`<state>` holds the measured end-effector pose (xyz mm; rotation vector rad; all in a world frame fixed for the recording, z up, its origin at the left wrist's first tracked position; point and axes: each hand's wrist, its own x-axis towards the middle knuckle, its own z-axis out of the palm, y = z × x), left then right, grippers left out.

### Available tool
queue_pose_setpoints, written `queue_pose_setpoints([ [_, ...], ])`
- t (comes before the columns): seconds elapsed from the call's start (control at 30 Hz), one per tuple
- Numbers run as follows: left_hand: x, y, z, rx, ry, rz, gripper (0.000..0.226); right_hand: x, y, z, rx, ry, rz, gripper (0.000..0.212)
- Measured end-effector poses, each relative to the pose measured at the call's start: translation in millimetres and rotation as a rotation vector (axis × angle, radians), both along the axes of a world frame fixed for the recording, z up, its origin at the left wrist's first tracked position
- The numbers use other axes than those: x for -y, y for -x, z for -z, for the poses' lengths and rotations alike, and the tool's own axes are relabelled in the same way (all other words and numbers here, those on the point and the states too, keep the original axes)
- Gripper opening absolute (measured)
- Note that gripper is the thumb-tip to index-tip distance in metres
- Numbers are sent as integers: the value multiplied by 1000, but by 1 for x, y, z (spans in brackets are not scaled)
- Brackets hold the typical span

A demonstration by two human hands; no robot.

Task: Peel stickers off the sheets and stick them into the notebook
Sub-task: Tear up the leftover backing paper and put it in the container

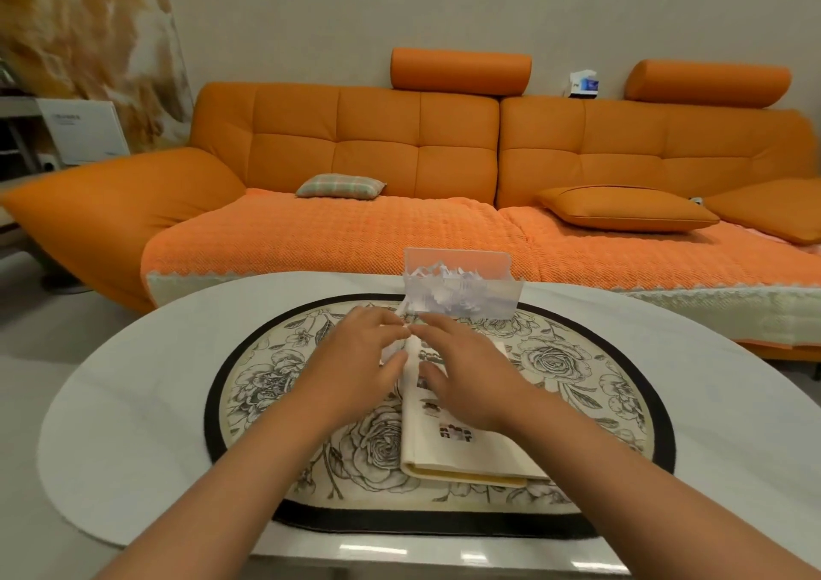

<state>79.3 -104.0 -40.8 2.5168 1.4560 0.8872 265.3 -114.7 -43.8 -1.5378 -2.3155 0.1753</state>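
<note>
White sticker sheet, small and crinkly, is pinched in the bent fingers of the left hand. Beside it, a cream open notebook with little pictures lies on a round flowery mat. The right hand rests on its page, fingers spread.

Sofa: is showing solid orange, with 2 matching orange headrests.
Seat cover: is showing an orange waffle weave with a cream zigzag edge.
Small cushion: is showing green-and-pink plaid.
Round mat: is showing grey-black line-drawn roses on cream inside a black border.
Tabletop: is showing pale grey-white.
Notebook: is showing cream pages, a yellow cover edge and small multicoloured stickers.
Wall panel: is showing gold, brown and white marbling.
</note>
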Motion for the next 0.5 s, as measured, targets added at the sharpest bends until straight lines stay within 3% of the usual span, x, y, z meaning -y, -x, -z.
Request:
queue_pose_setpoints([
  [0.27,-6,34,22,-206,321,-53,68,-40,27,7,165,120,-120,66],
  [0.4,-6,38,31,-131,294,-56,41,-43,34,5,134,197,-126,62],
  [0.5,-7,46,24,32,350,-66,23,-44,39,4,117,130,-129,50],
])
